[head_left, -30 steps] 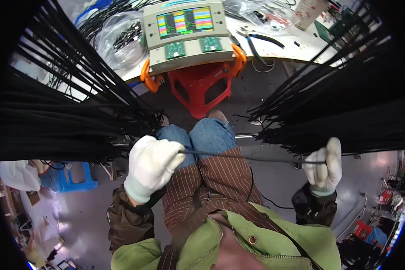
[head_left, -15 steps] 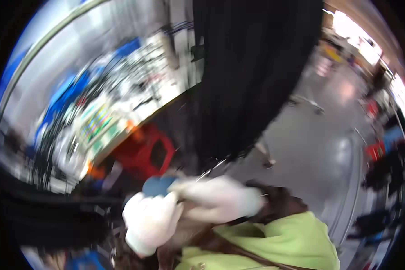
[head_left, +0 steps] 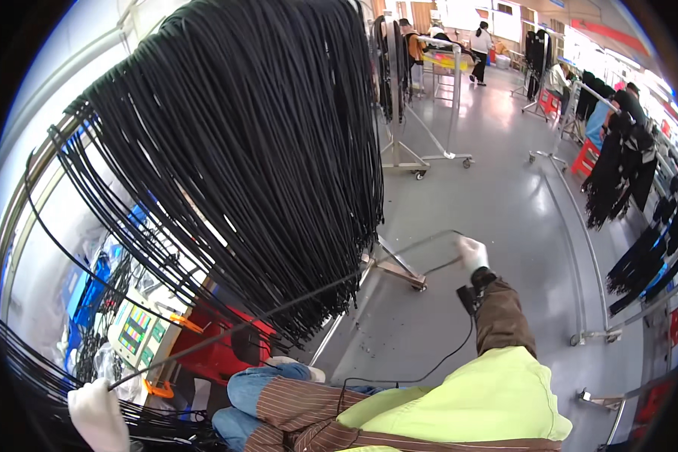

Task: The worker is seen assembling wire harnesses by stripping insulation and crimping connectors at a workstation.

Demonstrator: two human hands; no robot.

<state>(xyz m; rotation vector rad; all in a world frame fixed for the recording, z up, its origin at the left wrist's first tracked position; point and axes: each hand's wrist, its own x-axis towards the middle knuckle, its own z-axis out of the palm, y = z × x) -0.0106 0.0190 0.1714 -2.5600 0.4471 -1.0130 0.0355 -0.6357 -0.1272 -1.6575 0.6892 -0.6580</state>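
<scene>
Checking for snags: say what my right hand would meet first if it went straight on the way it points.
The right hand, holding a black cord, points away over bare grey floor; probably the wheeled rack beyond, though depth is unclear.

Both gloved hands are spread wide apart: the left hand (head_left: 98, 414) is low and closed (fingers curled), the right hand (head_left: 472, 252) is stretched outward, fist closed.

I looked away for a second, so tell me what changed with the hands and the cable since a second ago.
The view swung right, from the tester bench toward the aisle. The hands, close over the lap before, spread wide: the left hand went down-left, the right hand reached out over the floor. Both kept hold of the cable, now stretched long between them. The white gloves stayed on, and the person stayed seated beside the hanging cable bundle.
</scene>
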